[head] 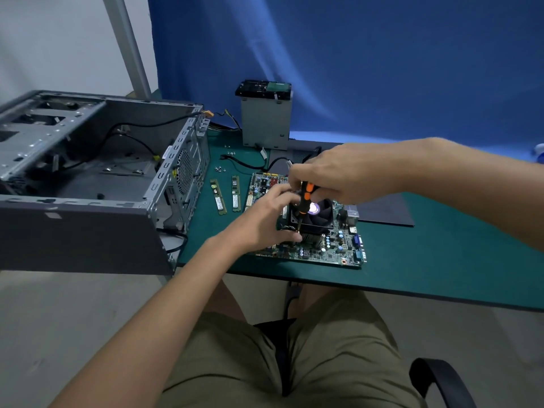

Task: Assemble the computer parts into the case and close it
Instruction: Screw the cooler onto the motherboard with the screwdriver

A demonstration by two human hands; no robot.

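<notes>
While the grip of the right hand (338, 172) is closed on the orange-handled screwdriver (304, 201), tip down at the near corner of the cooler (321, 214), the left hand (265, 219) clasps that cooler on the motherboard (332, 250) — flat on the table (426, 254), beside the open case (88, 225). A slipped tip could gouge the board — or nick the left thumb beside it.

Right arm reaches in from the right, wrist bent down, my right hand (347, 172) pinching the screwdriver (306, 198) near upright. Left forearm stretches forward; my left hand (262, 219) sits palm down just beside it, fingers curled.
</notes>
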